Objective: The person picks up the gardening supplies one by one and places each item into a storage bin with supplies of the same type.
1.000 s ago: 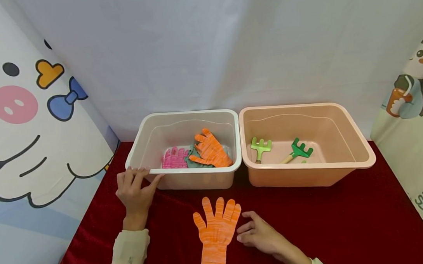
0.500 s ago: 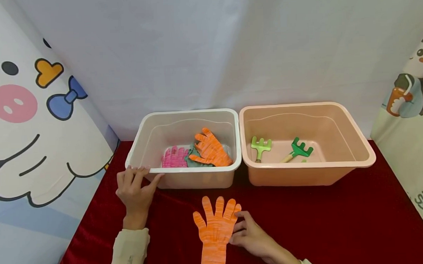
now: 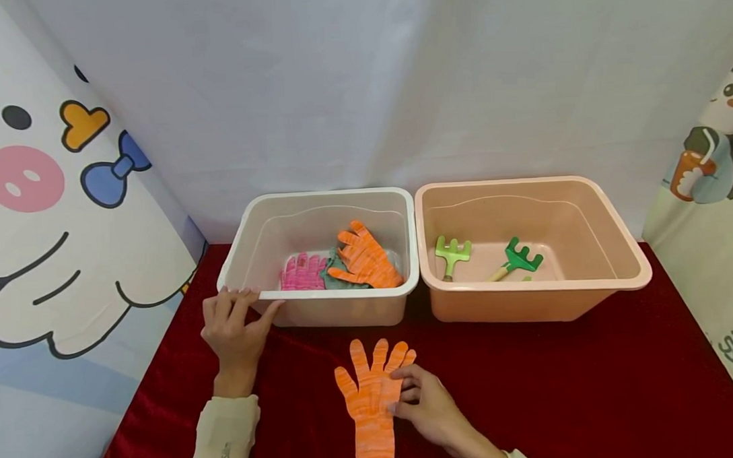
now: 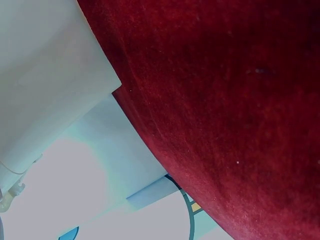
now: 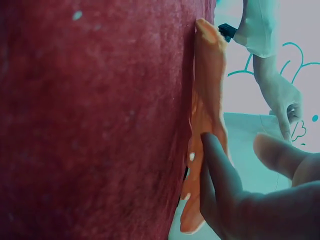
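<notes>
An orange knitted glove (image 3: 372, 404) lies on the red cloth, its fingers pointing away from me. My right hand (image 3: 430, 405) holds its right edge, index finger and thumb overlapping the palm part. In the right wrist view, fingers (image 5: 220, 170) lie against the glove (image 5: 209, 90). My left hand (image 3: 233, 335) grips the front left corner of the white bin (image 3: 339, 311), fingers over the rim and thumb along the front. Inside that bin are another orange glove (image 3: 367, 259), a pink glove (image 3: 303, 273) and a grey-green one (image 3: 336, 274), partly covered.
Right beside the white bin stands a peach bin (image 3: 508, 305). It holds a light green toy rake (image 3: 453, 251) and a dark green one (image 3: 522, 255), their handles partly hidden by the front wall. Behind both bins hangs a pale curtain (image 3: 337, 88).
My right hand has moved left onto the orange glove's edge. The glove's right side has bunched inward and its cuff has shifted slightly right. My left hand stays at the bin's corner.
</notes>
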`<state>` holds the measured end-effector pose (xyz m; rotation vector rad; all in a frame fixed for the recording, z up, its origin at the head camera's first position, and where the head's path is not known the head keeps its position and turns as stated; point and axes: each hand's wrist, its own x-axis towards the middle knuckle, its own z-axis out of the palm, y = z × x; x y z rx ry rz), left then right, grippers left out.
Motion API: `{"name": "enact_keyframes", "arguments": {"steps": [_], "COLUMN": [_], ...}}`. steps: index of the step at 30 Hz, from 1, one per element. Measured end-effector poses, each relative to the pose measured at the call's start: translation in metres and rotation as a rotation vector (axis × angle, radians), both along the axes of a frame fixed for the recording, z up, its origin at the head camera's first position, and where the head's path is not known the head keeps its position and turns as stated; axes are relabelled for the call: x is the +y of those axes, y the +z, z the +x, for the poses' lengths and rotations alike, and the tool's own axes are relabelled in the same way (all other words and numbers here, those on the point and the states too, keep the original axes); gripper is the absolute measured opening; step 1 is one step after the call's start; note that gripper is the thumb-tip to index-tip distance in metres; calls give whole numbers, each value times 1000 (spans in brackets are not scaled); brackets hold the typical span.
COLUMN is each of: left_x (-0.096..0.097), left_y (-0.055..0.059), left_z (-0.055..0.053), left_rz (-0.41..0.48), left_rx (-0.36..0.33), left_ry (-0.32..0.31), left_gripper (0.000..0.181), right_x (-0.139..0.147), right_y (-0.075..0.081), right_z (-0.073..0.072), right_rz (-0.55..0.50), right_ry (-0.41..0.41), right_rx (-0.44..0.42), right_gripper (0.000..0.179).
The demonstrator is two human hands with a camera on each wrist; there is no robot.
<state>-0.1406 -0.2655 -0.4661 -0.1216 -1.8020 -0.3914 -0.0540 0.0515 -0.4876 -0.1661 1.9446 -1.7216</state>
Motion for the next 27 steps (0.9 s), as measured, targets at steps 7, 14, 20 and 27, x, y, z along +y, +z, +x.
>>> {"name": "enact_keyframes", "arguments": {"steps": [7, 14, 20, 27], "left_x": [0, 0, -1, -1], "left_y": [1, 0, -1, -1], "left_z": [2, 2, 1, 1], "left_rz": [1, 3, 5, -2], "left_rx": [-13, -20, -17, -10], "left_ry": [-3, -5, -8, -4], "left_gripper": [53, 53, 54, 54], "right_x": [0, 2, 6, 11], "right_y": [2, 10, 20, 32], "right_z": [-2, -3, -5, -8], "right_rz": [11, 35, 22, 17], "right_ry": [-82, -86, -74, -49], "right_rx": [133, 208, 232, 236], "right_gripper": [37, 40, 44, 48]}}
